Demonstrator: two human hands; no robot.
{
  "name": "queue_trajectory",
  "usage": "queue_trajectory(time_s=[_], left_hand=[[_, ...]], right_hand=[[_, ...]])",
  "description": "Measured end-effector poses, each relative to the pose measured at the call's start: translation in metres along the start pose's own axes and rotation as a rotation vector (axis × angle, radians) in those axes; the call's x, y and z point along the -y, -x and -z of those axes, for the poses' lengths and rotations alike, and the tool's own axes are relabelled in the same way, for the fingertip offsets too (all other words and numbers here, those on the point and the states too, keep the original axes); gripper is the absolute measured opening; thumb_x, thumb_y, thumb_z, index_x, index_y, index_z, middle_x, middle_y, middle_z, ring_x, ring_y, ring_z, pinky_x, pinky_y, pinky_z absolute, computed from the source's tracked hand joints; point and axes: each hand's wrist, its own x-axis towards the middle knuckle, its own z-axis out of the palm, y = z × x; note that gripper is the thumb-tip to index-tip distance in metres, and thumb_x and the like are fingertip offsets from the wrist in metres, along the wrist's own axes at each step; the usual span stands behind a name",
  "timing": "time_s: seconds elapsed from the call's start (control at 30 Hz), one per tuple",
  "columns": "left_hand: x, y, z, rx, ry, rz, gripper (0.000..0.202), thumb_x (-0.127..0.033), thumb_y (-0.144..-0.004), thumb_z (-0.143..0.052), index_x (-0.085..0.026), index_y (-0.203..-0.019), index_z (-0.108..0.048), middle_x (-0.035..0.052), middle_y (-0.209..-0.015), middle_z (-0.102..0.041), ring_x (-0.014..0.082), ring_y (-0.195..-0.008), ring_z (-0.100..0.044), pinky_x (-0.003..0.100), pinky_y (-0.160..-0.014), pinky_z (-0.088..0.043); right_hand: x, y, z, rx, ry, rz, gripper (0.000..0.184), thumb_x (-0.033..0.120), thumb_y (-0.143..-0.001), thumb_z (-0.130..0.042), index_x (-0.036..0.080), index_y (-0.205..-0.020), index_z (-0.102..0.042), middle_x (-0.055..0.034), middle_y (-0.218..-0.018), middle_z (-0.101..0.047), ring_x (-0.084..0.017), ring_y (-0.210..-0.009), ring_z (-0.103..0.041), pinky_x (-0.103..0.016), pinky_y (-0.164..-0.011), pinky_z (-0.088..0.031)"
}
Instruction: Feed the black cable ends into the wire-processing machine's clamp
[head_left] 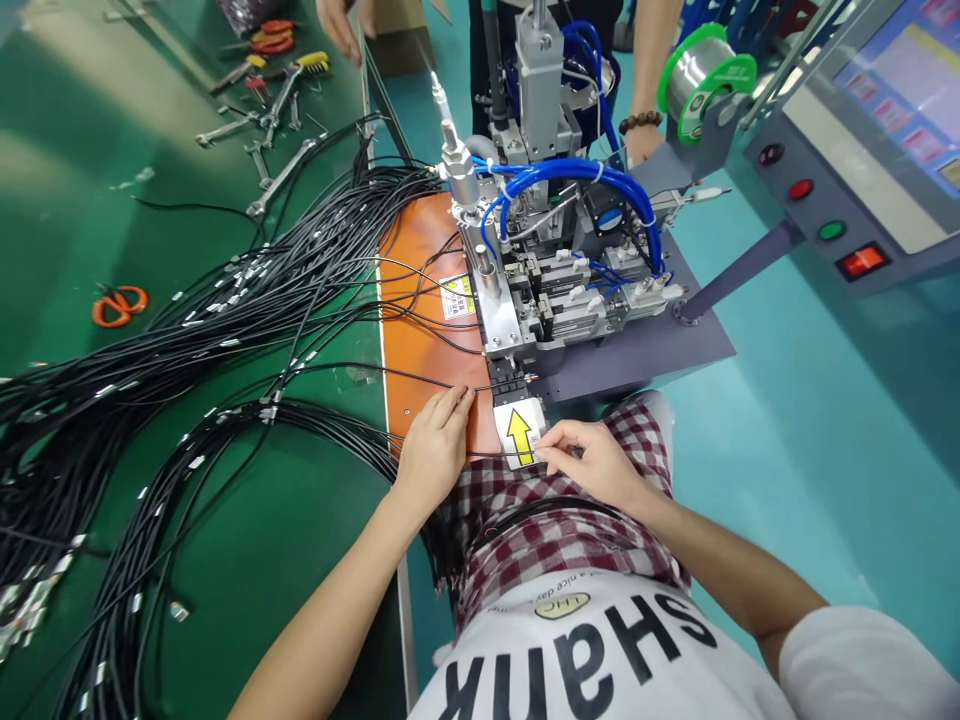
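Note:
My left hand rests over the edge of the orange plate, its fingers pressed together on a thin black cable that runs to the machine's front. My right hand is closed in a pinch by a white block with a yellow arrow label. Between thumb and fingertips it grips the end of another black cable, which crosses the label from the left. Just beyond the label is a small black feed block, where a cable end with bare tips lies.
Large bundles of black cables cover the green table at left, with wrenches and orange-handled scissors. A solder spool and a control panel stand right. Another person's hand shows behind the machine.

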Motion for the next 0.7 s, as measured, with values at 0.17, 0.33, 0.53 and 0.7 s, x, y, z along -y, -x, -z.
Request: queue_trajectory(time_s=[0.17,0.33,0.53,0.7], left_hand=[[0.002,-0.015,0.001,-0.027,0.010,0.033,0.048,-0.025,-0.101,-0.039,-0.020,-0.149,-0.042,0.0154,-0.148,-0.050,0.0316,-0.135,-0.048,0.056,-0.112,-0.044],[0.004,-0.031,0.003,-0.071,0.022,0.078,0.044,-0.028,-0.101,-0.040,-0.018,-0.143,-0.046,0.0151,-0.144,-0.052,0.0298,-0.134,-0.050,0.054,-0.114,-0.044],[0.025,-0.031,0.024,-0.043,-0.101,0.072,0.039,-0.023,-0.101,-0.038,-0.021,-0.138,-0.050,0.0113,-0.140,-0.056,0.0247,-0.129,-0.053,0.044,-0.109,-0.050],[0.084,-0.035,0.058,-0.014,-0.275,0.207,0.035,-0.013,-0.095,-0.039,-0.017,-0.124,-0.057,0.0154,-0.126,-0.061,0.0269,-0.114,-0.057,0.043,-0.098,-0.051]], right_hand=[[0.003,0.006,-0.003,0.002,-0.010,-0.019,0.018,0.038,-0.090,-0.067,0.021,-0.085,-0.072,-0.0025,-0.070,-0.073,-0.018,-0.063,-0.068,-0.031,-0.063,-0.052],[0.005,0.006,-0.007,0.009,-0.045,-0.009,0.018,0.037,-0.091,-0.065,0.022,-0.084,-0.070,-0.0027,-0.074,-0.073,-0.019,-0.066,-0.070,-0.031,-0.063,-0.052],[0.003,0.004,-0.011,0.031,-0.043,-0.013,0.015,0.038,-0.091,-0.065,0.025,-0.085,-0.070,-0.0015,-0.071,-0.072,-0.020,-0.065,-0.070,-0.034,-0.065,-0.053],[0.006,0.005,-0.011,0.035,-0.033,0.000,0.013,0.038,-0.091,-0.066,0.026,-0.085,-0.070,-0.0013,-0.070,-0.071,-0.022,-0.066,-0.070,-0.035,-0.066,-0.053]])
